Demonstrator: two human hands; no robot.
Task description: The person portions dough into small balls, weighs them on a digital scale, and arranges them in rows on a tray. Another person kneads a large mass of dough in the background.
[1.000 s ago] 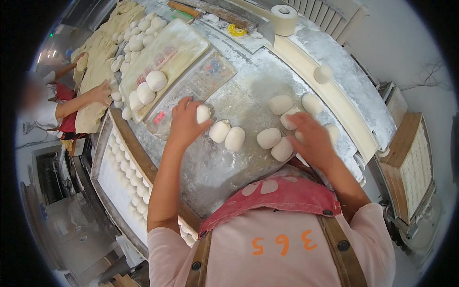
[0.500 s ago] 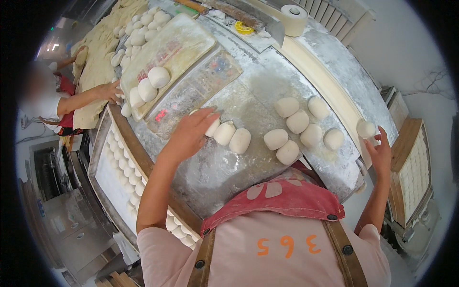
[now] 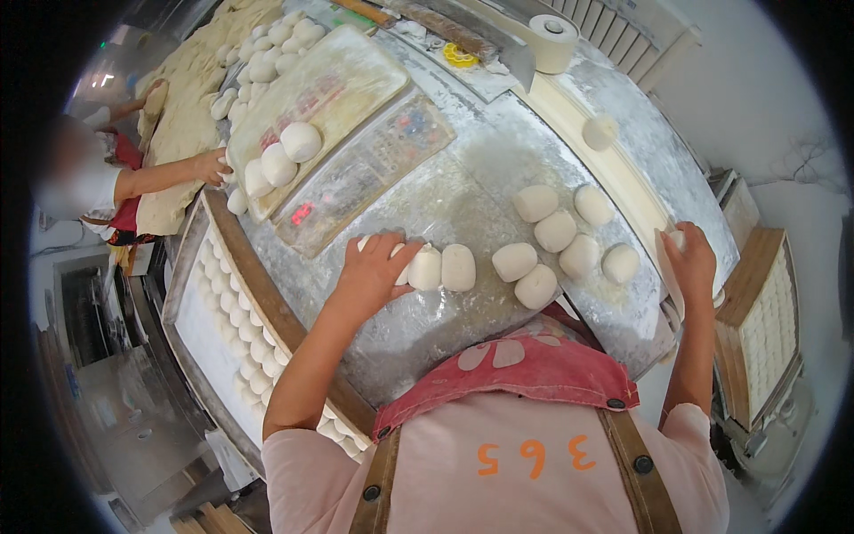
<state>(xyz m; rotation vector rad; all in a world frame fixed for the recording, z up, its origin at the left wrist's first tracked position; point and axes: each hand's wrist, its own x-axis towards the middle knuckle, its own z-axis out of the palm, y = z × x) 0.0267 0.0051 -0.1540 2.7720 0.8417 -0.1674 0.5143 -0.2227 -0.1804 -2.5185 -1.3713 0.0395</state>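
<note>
My left hand [image 3: 378, 265] is closed round the left end of a short row of white dough pieces on the floured metal table. Its fingers partly hide the end pieces, while another dough piece [image 3: 458, 267] at the row's right end shows whole. On the right, my right hand [image 3: 689, 260] is wrapped round a dough piece [image 3: 678, 238] at the near end of a cream conveyor belt [image 3: 627, 173]. Farther up the belt rides another dough piece [image 3: 600, 132]. Between my hands lie several dough pieces [image 3: 554, 231] in a loose group.
A clear-lidded plastic box [image 3: 356, 169] and a cream board [image 3: 347, 93] with dough pieces lie left of centre. Wooden trays of dough stand at left [image 3: 258, 276] and right [image 3: 734, 334]. Far left, a co-worker's hand [image 3: 211, 166] is beside a dough sheet [image 3: 182, 120].
My left hand has moved right and nearer, pushing the row's pieces together. My right hand has closed round the dough piece at the belt's end. Another piece has appeared on the belt.
</note>
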